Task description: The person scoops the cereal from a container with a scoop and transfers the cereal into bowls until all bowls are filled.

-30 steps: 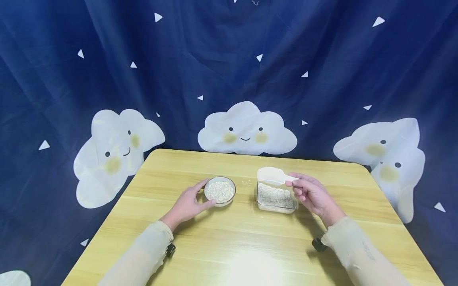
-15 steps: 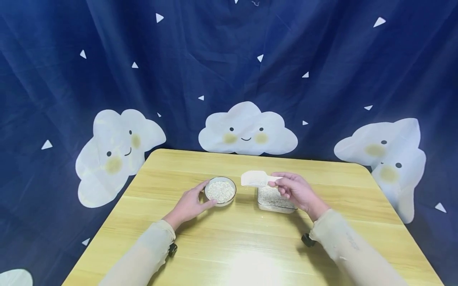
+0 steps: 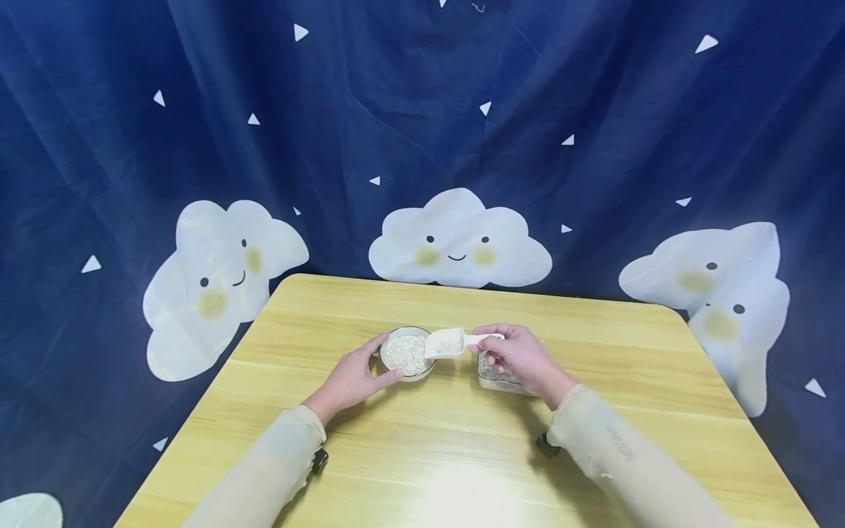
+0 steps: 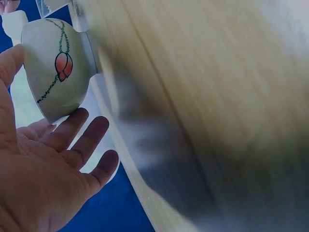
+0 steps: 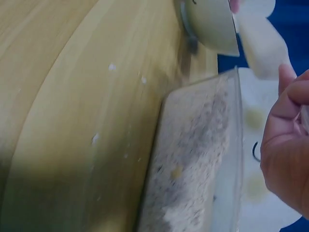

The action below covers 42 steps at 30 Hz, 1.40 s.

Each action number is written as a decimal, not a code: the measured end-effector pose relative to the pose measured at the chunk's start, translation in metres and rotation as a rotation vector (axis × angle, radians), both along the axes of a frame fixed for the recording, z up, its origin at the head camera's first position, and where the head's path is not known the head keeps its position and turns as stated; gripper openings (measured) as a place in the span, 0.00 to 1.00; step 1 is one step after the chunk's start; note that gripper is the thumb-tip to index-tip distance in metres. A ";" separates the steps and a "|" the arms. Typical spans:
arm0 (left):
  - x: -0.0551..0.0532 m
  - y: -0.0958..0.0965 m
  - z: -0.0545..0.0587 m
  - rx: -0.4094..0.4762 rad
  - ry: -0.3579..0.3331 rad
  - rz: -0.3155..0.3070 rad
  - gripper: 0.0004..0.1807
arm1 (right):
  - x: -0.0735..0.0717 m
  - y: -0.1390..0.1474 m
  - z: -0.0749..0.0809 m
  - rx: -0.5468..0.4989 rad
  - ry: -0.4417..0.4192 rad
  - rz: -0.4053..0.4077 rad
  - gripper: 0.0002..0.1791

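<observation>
My left hand (image 3: 350, 375) holds a small round bowl (image 4: 43, 63) between thumb and fingers as it stands on the table. The left wrist view shows the bowl's pale side, painted with a red bud and a green stem. Pale oat-like flakes (image 3: 404, 353) fill much of it. In my right hand (image 3: 519, 357) I pinch the handle of a white scoop (image 3: 444, 342). Its front lip overlaps the bowl's right rim in the head view, and some flakes show inside it. Beneath my right hand is a rectangular clear container (image 5: 235, 121) of flakes, partly hidden in the head view.
Both vessels stand on a wood-grain table (image 3: 396, 455). A few stray flakes (image 5: 95, 138) lie on it near the container. Behind the table's far edge hangs a dark blue curtain (image 3: 422, 132) with cloud prints.
My right hand has carried the scoop leftward from above the rectangular container to the bowl's right rim. My left hand keeps its place at the bowl.
</observation>
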<state>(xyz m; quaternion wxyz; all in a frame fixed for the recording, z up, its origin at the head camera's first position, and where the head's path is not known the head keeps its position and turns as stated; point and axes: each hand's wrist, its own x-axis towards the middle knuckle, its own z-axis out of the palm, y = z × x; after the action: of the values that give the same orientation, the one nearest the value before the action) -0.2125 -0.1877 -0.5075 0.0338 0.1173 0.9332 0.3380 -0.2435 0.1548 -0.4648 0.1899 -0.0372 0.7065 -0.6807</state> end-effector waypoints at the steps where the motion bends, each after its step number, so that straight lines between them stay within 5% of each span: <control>1: 0.000 0.000 0.000 0.003 0.001 -0.001 0.53 | 0.001 -0.003 0.002 0.021 0.005 -0.011 0.27; 10: 0.000 0.001 0.000 0.018 -0.007 0.007 0.53 | 0.003 -0.024 0.010 0.124 0.051 -0.059 0.22; 18: 0.000 0.000 0.000 0.011 0.003 0.004 0.52 | 0.008 -0.033 0.012 0.150 0.086 0.025 0.21; 33: 0.001 0.000 0.000 0.024 0.004 0.005 0.53 | 0.019 -0.041 0.027 0.351 0.385 0.151 0.15; 42: 0.000 -0.001 -0.002 0.025 0.003 0.003 0.53 | 0.021 -0.036 0.030 0.414 0.476 0.161 0.16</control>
<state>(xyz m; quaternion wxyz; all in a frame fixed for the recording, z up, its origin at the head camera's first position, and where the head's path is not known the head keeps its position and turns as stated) -0.2126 -0.1887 -0.5094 0.0307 0.1170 0.9290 0.3498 -0.2226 0.1189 -0.4346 0.0760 -0.2118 0.8493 -0.4776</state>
